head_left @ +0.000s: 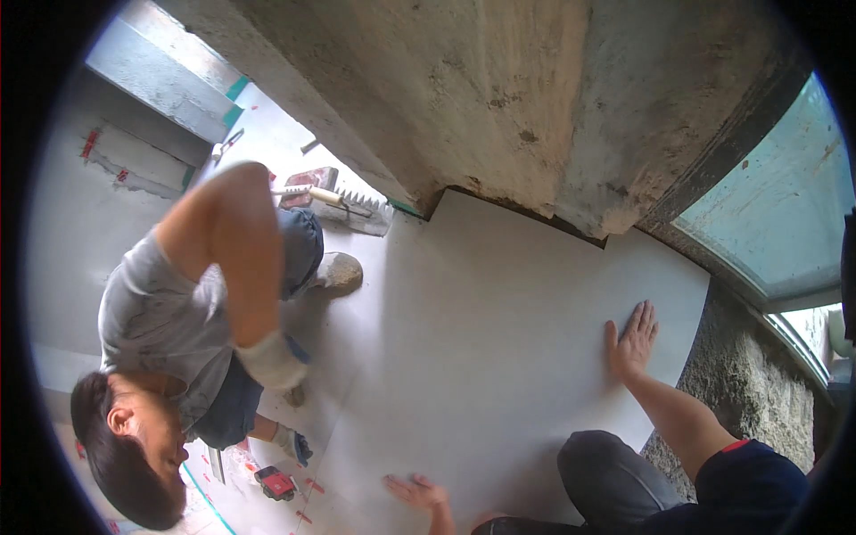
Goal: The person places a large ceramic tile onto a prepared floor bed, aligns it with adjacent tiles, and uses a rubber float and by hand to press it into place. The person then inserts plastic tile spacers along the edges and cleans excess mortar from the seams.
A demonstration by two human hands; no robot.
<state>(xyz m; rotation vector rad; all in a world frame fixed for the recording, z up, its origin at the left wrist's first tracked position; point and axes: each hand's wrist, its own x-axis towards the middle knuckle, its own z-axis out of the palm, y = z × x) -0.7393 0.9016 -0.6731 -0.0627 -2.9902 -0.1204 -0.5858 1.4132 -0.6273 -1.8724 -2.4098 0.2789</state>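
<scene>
We are viewing a broad pale slab (508,330), which is lying flat on the floor (267,134), its notched far edge running just beside a concrete column (526,107). Our right hand (635,346) is resting palm-down near the slab's right edge, thumb spread, fingers extended and clamping nothing. Our left hand (419,491) is lying toward its near left corner, fingers outstretched; we are not able to tell their exact spacing. A co-worker (178,312) is crouching beyond the left edge. We are judging the slab heavy, stiff, brittle at its notch corners and smooth enough for slipping, so holding is favouring opposite straight edges, palms broad.
</scene>
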